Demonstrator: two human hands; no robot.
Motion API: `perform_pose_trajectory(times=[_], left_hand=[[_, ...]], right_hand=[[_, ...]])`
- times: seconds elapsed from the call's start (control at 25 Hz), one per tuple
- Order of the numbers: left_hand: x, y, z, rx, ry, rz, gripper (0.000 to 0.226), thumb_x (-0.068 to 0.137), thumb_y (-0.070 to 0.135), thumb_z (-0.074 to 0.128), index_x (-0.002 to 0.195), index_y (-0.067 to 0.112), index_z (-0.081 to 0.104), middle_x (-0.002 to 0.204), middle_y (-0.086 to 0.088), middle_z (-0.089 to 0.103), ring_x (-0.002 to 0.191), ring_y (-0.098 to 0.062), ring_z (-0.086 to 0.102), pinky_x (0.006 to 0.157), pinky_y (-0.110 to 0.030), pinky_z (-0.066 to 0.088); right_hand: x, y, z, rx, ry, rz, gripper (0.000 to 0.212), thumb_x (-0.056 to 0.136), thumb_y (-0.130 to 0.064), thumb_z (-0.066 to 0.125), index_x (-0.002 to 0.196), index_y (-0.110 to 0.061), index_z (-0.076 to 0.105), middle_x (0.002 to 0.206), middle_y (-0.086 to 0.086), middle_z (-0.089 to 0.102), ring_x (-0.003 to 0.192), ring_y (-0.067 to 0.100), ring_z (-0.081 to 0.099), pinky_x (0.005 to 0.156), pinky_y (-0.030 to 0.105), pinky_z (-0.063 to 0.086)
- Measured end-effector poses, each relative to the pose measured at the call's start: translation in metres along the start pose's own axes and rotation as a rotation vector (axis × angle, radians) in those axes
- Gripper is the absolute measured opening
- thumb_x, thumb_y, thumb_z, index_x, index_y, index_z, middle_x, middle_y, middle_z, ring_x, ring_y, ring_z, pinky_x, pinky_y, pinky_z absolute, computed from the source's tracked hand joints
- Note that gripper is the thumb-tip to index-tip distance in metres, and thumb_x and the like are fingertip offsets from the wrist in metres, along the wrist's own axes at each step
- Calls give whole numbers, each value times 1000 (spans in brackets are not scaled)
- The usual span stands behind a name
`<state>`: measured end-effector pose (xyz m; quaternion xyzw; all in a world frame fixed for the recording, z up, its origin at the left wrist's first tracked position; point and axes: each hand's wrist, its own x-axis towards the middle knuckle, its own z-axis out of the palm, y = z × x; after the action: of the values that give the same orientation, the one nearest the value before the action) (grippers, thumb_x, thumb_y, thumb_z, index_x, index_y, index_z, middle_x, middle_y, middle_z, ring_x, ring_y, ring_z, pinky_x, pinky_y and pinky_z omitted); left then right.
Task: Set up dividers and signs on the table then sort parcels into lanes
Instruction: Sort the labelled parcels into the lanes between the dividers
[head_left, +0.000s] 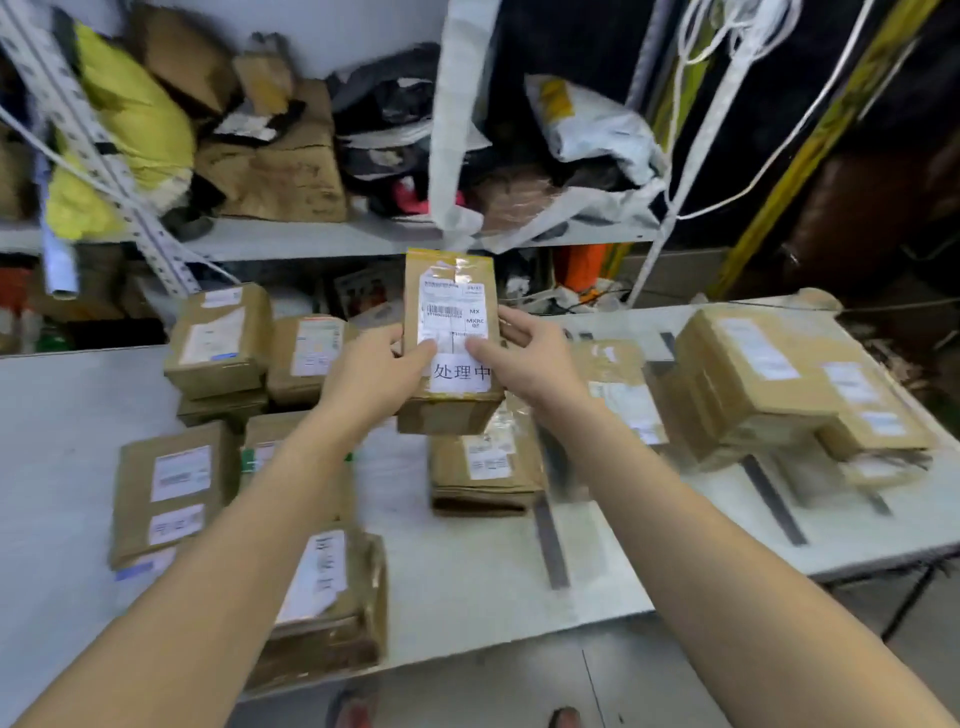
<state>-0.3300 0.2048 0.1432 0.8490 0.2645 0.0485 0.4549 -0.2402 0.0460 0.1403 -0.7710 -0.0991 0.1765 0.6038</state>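
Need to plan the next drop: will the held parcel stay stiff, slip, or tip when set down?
Probably stiff: the parcel stands straight above the left hand and right hand gripping it. Glossy tape may make it slippery. Stood on end, it would likely tip.

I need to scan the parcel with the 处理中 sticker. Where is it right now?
Head view, centre: the parcel is held above the table by the left hand and right hand, over a stack of brown parcels.
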Motion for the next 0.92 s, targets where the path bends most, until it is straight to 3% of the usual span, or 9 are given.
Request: perform_pose_trajectory(times=[0.08,0.2,0.36,0.44,0.52,0.6,0.68,0.76,0.92], left_hand=[[-4,40,51,-62,-46,22,36,88,57,55,120,45,67,100,18,75,93,-15,71,85,-45,59],[-1,85,117,-101,-70,39,39,89,56,57,125,45,66,102,19,74,94,-15,71,86,-45,60],[8,121,185,-213,-122,-12,43,98,45,58,139,36,59,123,11,71,105,-15,69,93,-42,58],[9,125,207,-194,-157,-53,44,101,42,57,144,33,54,123,8,71,98,-12,70,81,-35,60],[9,124,222,-174,-200,-108,44,101,41,57,144,34,52,109,10,72,80,-7,70,65,-29,57],[11,122,231,-182,-211,-129,44,102,37,58,145,35,51,105,12,71,74,-5,69,60,-27,58],[15,120,234,-174,-205,-134,48,101,38,58,148,35,47,109,12,71,82,-9,72,62,-28,60],[18,119,228,-125,-205,-133,59,98,47,59,153,35,40,114,9,71,90,-13,73,68,-35,64],[19,115,180,123,-21,-62,61,98,47,59,153,26,41,140,-2,58,122,-22,60,101,-43,52]], right_hand=[[4,10,-66,8,39,-8,74,72,-32,87,140,-21,60,130,-7,70,112,11,69,92,43,61],[13,21,-149,-29,40,4,68,82,-25,84,144,-23,56,137,-3,66,121,15,65,92,43,61],[31,36,-219,-69,17,-11,55,86,-20,81,138,-24,62,115,-13,71,107,10,70,88,38,62],[38,49,-235,-145,9,18,54,86,-21,80,137,-22,63,125,-7,71,106,11,70,91,41,61],[41,61,-245,-243,-11,41,57,88,-23,79,141,-19,59,135,-3,66,115,13,65,95,37,58],[43,72,-249,-317,-8,6,59,88,-27,78,143,-19,57,140,-2,64,118,10,61,97,35,55],[45,75,-248,-375,-10,-44,56,90,-30,75,143,-23,57,138,-4,65,110,6,58,92,34,54],[49,71,-243,-509,13,-102,56,91,-36,72,143,-26,53,136,-5,64,114,13,60,90,39,54],[69,50,-212,-735,12,-328,55,94,-43,64,143,-21,53,143,1,58,135,27,46,103,43,44]])
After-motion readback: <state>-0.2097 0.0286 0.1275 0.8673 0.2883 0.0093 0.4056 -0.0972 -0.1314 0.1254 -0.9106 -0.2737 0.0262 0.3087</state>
